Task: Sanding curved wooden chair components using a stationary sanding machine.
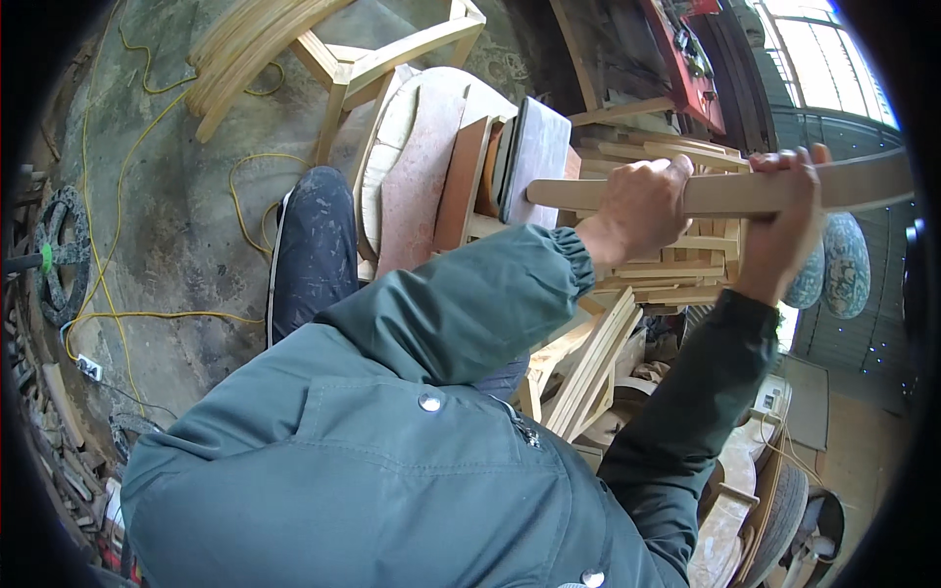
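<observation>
wooden strip: here it is, a long, pale, flat wooden strip (727, 196), held up crosswise in front of the person, running through both hands and sticking out past each of them.
left grip: the left hand (632, 214) is wrapped firmly around the strip, knuckles up, a short way in from the rounded left end.
right grip: the right hand (789, 211) has hold of it too, farther along, fingers hooked over the upper edge, palm side against the wood.
between the hands: a bare stretch of strip, both its long edges in plain sight.
beyond the right hand: the strip carries on, curving toward the picture's right rim.
rounded end: over at the left it overlaps the side of a grey slab (541, 147); whether the two touch, you cannot tell from here.
beside the slab: a reddish-brown board (461, 184) stands close on its left.
behind the hands: pale wooden frames (686, 269) are stacked up.
floor: a yellow cable (176, 316) snakes over the concrete, left of the person's knee (319, 230).
upper left: a wooden frame (407, 49) stands near curved slats (245, 59).
</observation>
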{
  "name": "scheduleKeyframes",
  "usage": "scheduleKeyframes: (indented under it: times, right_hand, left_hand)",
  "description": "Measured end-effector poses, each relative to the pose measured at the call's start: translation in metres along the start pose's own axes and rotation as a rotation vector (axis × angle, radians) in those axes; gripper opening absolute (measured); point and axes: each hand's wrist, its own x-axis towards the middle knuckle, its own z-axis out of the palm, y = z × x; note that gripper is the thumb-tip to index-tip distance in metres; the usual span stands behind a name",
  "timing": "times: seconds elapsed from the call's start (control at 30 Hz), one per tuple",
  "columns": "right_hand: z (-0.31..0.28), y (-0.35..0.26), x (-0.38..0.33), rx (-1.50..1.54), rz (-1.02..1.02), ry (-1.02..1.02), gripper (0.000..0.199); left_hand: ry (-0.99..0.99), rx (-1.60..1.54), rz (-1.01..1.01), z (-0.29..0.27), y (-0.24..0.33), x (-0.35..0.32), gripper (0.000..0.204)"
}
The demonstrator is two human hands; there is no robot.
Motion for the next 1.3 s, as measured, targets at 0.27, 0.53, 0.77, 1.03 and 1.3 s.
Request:
scheduleKeyframes:
  times: [0.27,0.53,0.77,1.03,1.3]
  right_hand:
    - [0.031,0.056,0.039,-0.043,0.055,0.04,0.042]
    - [0.02,0.05,0.037,-0.047,0.038,0.03,0.037]
    - [0.008,0.039,0.028,-0.093,0.034,0.054,0.043]
    - [-0.002,0.044,0.027,-0.079,0.056,0.059,0.049]
    - [0.015,0.06,0.01,-0.154,0.082,0.022,0.035]
  left_hand:
    - [0.141,-0.125,-0.184,-0.037,-0.022,-0.152,0.076]
    - [-0.014,-1.506,-1.285,-0.046,-0.068,-0.186,0.076]
    - [0.248,-1.855,-1.219,0.004,-0.071,-0.136,0.052]
    - [0.381,-1.942,-1.144,0.004,-0.069,-0.129,0.042]
    - [0.423,-2.008,-1.252,0.016,-0.064,-0.158,0.041]
